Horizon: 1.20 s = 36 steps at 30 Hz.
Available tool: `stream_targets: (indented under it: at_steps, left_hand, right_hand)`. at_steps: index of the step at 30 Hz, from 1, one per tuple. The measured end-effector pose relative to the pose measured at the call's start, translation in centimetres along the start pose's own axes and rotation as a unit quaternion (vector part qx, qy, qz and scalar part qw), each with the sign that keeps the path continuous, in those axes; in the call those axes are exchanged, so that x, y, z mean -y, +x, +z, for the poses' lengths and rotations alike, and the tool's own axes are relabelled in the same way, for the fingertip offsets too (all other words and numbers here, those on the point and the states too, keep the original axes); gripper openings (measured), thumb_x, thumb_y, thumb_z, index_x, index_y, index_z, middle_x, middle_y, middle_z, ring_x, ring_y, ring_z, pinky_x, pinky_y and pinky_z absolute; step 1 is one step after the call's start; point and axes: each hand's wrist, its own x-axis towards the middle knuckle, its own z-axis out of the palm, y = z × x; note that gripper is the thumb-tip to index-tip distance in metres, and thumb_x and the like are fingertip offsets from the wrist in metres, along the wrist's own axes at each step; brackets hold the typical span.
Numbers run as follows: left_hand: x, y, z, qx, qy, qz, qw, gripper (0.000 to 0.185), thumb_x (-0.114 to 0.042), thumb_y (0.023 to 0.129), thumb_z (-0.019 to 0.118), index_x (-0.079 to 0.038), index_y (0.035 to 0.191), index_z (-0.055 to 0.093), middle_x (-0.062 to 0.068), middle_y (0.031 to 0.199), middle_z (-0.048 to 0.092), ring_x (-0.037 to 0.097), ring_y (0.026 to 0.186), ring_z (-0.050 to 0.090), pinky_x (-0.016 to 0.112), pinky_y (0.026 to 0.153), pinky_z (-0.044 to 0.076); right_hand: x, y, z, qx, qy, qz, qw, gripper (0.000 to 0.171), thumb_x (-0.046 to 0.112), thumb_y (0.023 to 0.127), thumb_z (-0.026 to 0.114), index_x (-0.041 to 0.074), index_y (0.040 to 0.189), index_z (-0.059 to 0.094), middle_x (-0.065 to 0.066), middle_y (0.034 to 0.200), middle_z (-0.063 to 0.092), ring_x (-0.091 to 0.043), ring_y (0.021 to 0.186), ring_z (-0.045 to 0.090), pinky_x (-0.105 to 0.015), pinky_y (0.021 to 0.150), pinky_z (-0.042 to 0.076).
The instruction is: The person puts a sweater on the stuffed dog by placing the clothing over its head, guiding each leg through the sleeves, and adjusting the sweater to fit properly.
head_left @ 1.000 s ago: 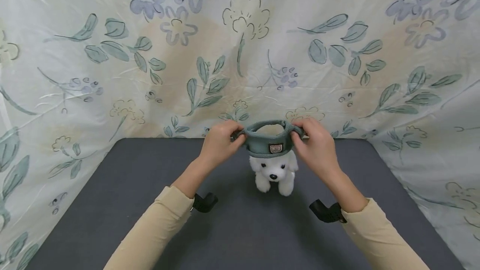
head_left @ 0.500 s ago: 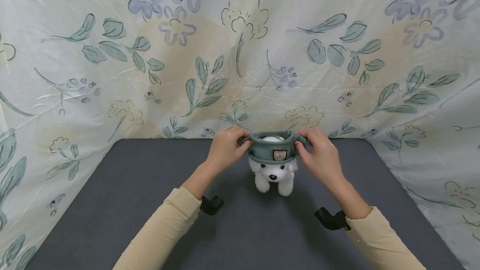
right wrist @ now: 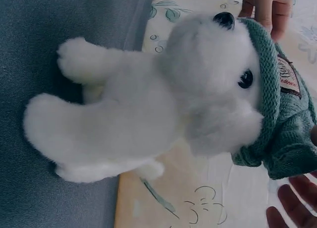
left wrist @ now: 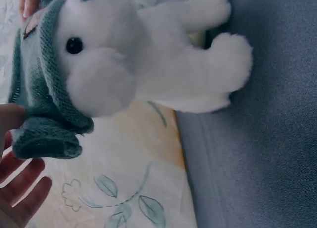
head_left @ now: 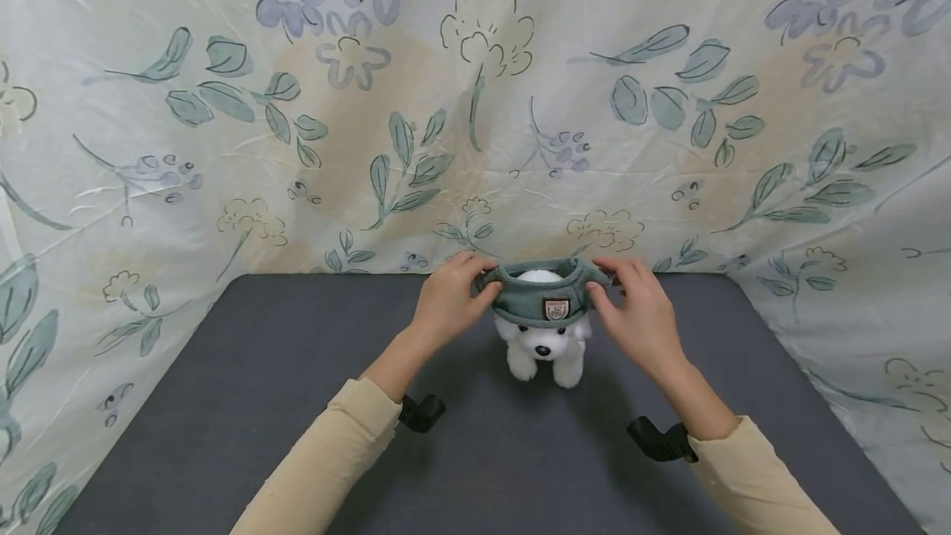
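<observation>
A white plush dog [head_left: 523, 360] stands on the table, facing me. Round the top of its head sits a small green knitted sweater [head_left: 523, 301] with a badge patch [head_left: 556, 309] on its front. The rolled hem lies just above the eyes, and white fur shows through the neck opening. My left hand [head_left: 451, 297] pinches one short sleeve between thumb and fingers; my right hand [head_left: 641, 310] pinches the other. In the left wrist view the sleeve end [left wrist: 49, 141] hangs beside spread lower fingers. The right wrist view shows the dog's ear [right wrist: 223, 126] below the hem.
The dark grey table [head_left: 513, 461] ends at the back against a floral cloth [head_left: 490, 106], which also rises at both sides. A black wrist camera mount [head_left: 423, 414] sticks out from the left wrist, and another mount [head_left: 661, 439] from the right.
Both hands have lowered the sweater from above the dog's eyes to just over them, shifting slightly right. During the last half second they have barely moved. The dog stays in place.
</observation>
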Motion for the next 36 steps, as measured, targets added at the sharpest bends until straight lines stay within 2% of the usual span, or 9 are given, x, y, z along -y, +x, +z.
stream_targets:
  at_steps: [3,8,11,13,16,20,25,31,36]
  left_hand:
    - [-0.2,-0.3,-0.4,-0.040,0.005,0.026,0.9989,0.026,-0.022,0.083,0.069,-0.018,0.108,0.066,-0.001,0.102,0.060,0.013,0.080,0.056,0.026,0.057,0.044]
    - [-0.4,-1.3,-0.9,-0.087,0.003,0.080,0.9930,0.022,-0.017,0.080,0.072,-0.015,0.101,0.068,-0.001,0.098,0.061,0.015,0.086,0.057,0.026,0.058,0.045]
    - [-0.6,-2.2,-0.9,-0.092,-0.001,0.103,0.9904,0.020,-0.015,0.079,0.073,-0.014,0.098,0.068,-0.001,0.096,0.062,0.015,0.087,0.058,0.026,0.060,0.047]
    - [-0.7,-2.8,-0.6,-0.089,-0.001,0.112,0.9898,0.020,-0.014,0.078,0.073,-0.014,0.098,0.068,-0.001,0.096,0.062,0.014,0.087,0.059,0.026,0.062,0.048]
    - [-0.7,-3.5,0.0,-0.082,0.000,0.114,0.9901,0.022,-0.013,0.078,0.074,-0.014,0.099,0.068,-0.001,0.097,0.062,0.013,0.088,0.059,0.026,0.064,0.049]
    - [-0.5,-4.1,1.2,-0.077,-0.005,0.105,0.9914,0.025,-0.012,0.076,0.075,-0.013,0.101,0.067,-0.001,0.100,0.061,0.013,0.089,0.059,0.025,0.064,0.049]
    - [-0.2,-4.2,2.4,-0.067,-0.009,0.089,0.9937,0.028,-0.014,0.077,0.075,-0.014,0.103,0.067,-0.001,0.103,0.059,0.012,0.088,0.059,0.025,0.061,0.048]
    - [0.2,-4.2,3.7,-0.064,-0.012,0.076,0.9950,0.029,-0.014,0.076,0.076,-0.014,0.103,0.065,-0.001,0.103,0.057,0.011,0.085,0.059,0.024,0.060,0.048]
    - [0.2,-4.2,4.1,-0.066,-0.012,0.072,0.9952,0.024,-0.013,0.075,0.076,-0.015,0.096,0.064,-0.002,0.098,0.056,0.010,0.081,0.060,0.022,0.061,0.048]
  right_hand:
    - [0.0,-0.5,-0.2,-0.043,0.014,-0.016,0.999,0.032,0.006,0.081,0.068,0.003,0.112,0.060,-0.014,0.101,0.055,-0.028,0.089,0.053,-0.040,0.074,0.044]
    - [0.2,-2.0,-0.3,-0.109,0.021,-0.088,0.990,0.025,-0.006,0.073,0.070,0.001,0.096,0.063,-0.013,0.089,0.056,-0.026,0.079,0.053,-0.033,0.071,0.042]
    - [0.2,-3.1,0.0,-0.118,0.019,-0.127,0.985,0.013,0.003,0.080,0.065,0.002,0.093,0.064,-0.011,0.086,0.058,-0.023,0.074,0.054,-0.029,0.067,0.041]
    - [0.1,-3.6,0.3,-0.112,0.015,-0.152,0.982,0.015,0.014,0.087,0.060,0.003,0.095,0.065,-0.010,0.086,0.059,-0.021,0.074,0.054,-0.028,0.065,0.041]
    - [-0.2,-4.2,1.0,-0.096,0.011,-0.178,0.979,0.030,0.028,0.094,0.049,0.004,0.102,0.065,-0.009,0.091,0.061,-0.021,0.076,0.054,-0.031,0.063,0.042]
    - [-0.7,-4.6,1.9,-0.075,-0.007,-0.192,0.979,0.034,0.030,0.096,0.045,0.005,0.111,0.064,-0.010,0.101,0.061,-0.022,0.078,0.054,-0.035,0.059,0.043]
    - [-1.3,-4.6,2.3,-0.038,-0.027,-0.185,0.982,0.030,0.018,0.089,0.057,0.004,0.115,0.061,-0.012,0.105,0.058,-0.025,0.082,0.054,-0.037,0.061,0.045]
    - [-2.0,-4.3,2.6,0.011,-0.044,-0.167,0.985,0.046,0.006,0.075,0.072,0.004,0.118,0.057,-0.014,0.108,0.054,-0.026,0.088,0.053,-0.039,0.067,0.047]
    - [-2.4,-4.4,2.8,0.015,-0.040,-0.172,0.984,0.045,0.004,0.070,0.075,0.003,0.112,0.058,-0.015,0.106,0.053,-0.027,0.088,0.053,-0.039,0.065,0.047]
